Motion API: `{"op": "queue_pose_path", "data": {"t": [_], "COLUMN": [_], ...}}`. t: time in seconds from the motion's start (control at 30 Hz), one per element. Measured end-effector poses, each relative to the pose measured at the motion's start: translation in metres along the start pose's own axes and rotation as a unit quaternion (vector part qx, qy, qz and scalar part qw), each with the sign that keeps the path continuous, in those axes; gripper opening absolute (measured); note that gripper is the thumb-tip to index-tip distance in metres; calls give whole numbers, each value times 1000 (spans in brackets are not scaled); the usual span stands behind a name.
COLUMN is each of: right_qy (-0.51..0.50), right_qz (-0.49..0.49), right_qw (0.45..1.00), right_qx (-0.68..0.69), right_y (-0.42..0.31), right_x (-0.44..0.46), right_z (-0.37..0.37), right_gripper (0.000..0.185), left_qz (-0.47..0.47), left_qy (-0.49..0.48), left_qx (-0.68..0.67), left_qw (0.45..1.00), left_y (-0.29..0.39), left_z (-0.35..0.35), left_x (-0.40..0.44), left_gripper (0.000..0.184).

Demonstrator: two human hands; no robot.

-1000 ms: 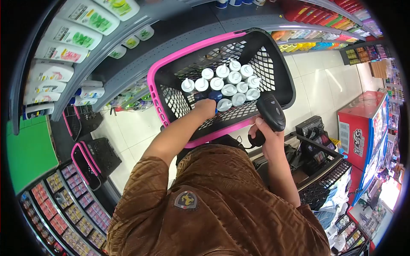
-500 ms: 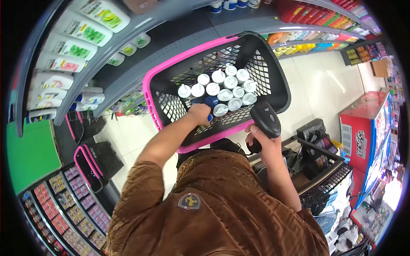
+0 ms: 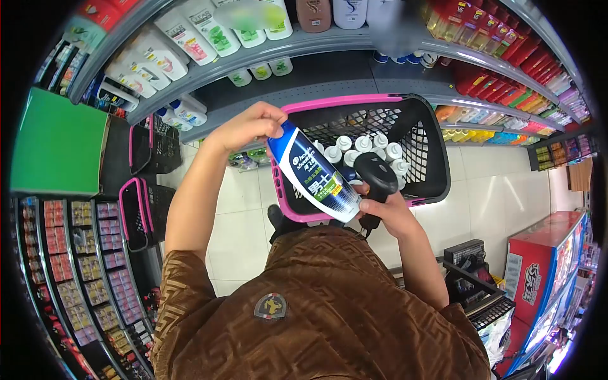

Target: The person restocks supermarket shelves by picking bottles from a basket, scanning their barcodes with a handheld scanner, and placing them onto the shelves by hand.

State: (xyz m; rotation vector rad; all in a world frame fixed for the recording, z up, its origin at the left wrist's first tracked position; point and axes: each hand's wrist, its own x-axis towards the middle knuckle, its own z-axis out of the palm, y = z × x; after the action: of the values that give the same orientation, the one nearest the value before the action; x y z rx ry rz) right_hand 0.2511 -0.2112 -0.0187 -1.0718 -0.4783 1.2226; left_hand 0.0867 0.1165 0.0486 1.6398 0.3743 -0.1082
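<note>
A Head & Shoulders shampoo bottle (image 3: 315,172), white and dark with a blue cap, lies slanted in front of me, its label facing up. My left hand (image 3: 252,124) grips it by the cap end. In my right hand (image 3: 391,214) is a black barcode scanner (image 3: 376,172), and that hand's thumb touches the bottle's base. Behind them stands a black mesh basket with a pink rim (image 3: 354,103). Several white-topped pump bottles (image 3: 363,144) stand inside it, partly hidden by the scanner and the shampoo bottle.
Shelves of shampoo bottles (image 3: 212,30) curve across the back, with red bottles (image 3: 487,28) at the right. Two black-and-pink baskets (image 3: 158,209) sit on the left by a rack of small packets (image 3: 82,272). A red freezer (image 3: 541,259) and a black cart (image 3: 472,285) stand at right.
My left hand has come up out of the basket with the shampoo bottle. My right hand, with the scanner, has moved against the bottle's base. The view has tilted up towards the shelves.
</note>
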Motion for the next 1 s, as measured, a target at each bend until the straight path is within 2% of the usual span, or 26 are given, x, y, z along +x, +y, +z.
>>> {"op": "queue_pose_path", "data": {"t": [0.07,0.13,0.2,0.23,0.27,0.33,0.4,0.47,0.53,0.6,0.63,0.67,0.7,0.73,0.77,0.8,0.87,0.93,1.0], "right_qy": [-31,-10,21,46,46,66,77,109,132,126,96,91,34,-22,-22,-24,-53,-53,-81], "right_qz": [78,71,28,5,3,-64,-76,-103,-100,-118,-131,-132,-101,-67,-88,-86,-87,-50,-113], "right_qw": [996,995,997,996,996,995,993,985,980,964,956,955,983,996,992,992,964,965,919], "right_qx": [-36,-68,-64,-72,-71,-37,-44,-82,-107,-202,-245,-250,-149,-45,-85,-87,-245,-254,-368], "right_y": [3,6,12,9,13,21,24,33,27,31,34,31,17,5,-2,-5,-15,-18,-16], "right_x": [-1,-4,-9,-12,-13,-12,-12,-7,-9,-6,-6,-8,-13,-16,-16,-14,-8,-3,5], "right_z": [1,14,23,32,35,42,52,69,97,116,118,124,137,152,166,173,184,202,218], "right_gripper": [43,46,50,48,48,52,55,59,56,63,59,59,53,47,47,47,46,48,53], "left_qz": [5,-23,-45,-23,23,-8,31,18,42,70,89,7,29,49,39,42,113,127,163], "left_qy": [-27,-5,94,115,83,151,154,148,159,187,213,173,30,-116,-145,-145,-184,-202,-230], "left_qx": [-27,-74,-113,-158,-247,-415,-459,-498,-535,-545,-551,-581,-667,-731,-769,-770,-748,-753,-741], "left_qw": [999,997,988,981,965,897,874,855,829,814,802,795,744,671,622,620,628,613,609], "left_y": [-10,-9,-15,-3,-15,-16,-40,-42,-45,-40,-35,-31,-51,-59,-66,-65,-64,-65,-65], "left_z": [-1,10,28,47,54,91,119,138,144,130,122,106,87,72,63,56,42,29,14], "left_x": [9,14,21,14,16,3,-9,-31,-45,-53,-59,-74,-76,-77,-82,-89,-97,-103,-108], "left_gripper": [21,21,27,43,48,46,43,38,48,54,60,67,70,74,80,80,88,92,89]}}
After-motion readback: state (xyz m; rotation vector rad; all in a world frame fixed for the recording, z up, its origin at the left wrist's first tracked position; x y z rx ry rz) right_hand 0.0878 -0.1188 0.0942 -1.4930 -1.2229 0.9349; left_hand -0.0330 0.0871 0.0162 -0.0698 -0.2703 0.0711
